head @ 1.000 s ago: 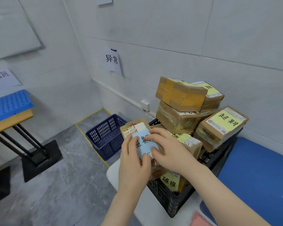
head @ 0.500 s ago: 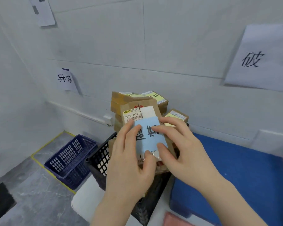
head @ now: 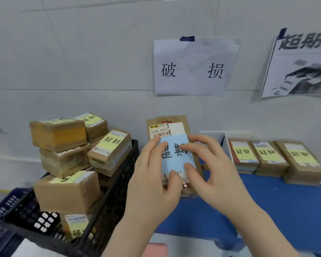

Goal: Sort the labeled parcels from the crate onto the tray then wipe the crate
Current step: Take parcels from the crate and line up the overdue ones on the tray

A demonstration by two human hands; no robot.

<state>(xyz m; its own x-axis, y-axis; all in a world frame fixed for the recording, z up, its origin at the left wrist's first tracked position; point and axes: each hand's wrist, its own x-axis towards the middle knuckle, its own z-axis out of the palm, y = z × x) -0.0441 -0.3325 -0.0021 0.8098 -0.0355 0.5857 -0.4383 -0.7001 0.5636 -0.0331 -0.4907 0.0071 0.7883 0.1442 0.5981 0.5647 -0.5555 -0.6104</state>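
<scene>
Right now, grip firmly: left hand [head: 152,186] and right hand [head: 217,175] both curled round the held parcel [head: 174,121], fingers and thumbs pinching it through the blue label [head: 174,156]. Hold upright, just above the near-left part of the blue tray [head: 276,210], beside the black crate [head: 115,191] piled with unsorted boxes [head: 63,160]. Read the label, then carry far-right and set down flat, label up, touching the row of three parcels [head: 267,158] with matching characters at the tray's back edge. Skip the spot under the wall sign [head: 193,69] behind; likely another category.
</scene>
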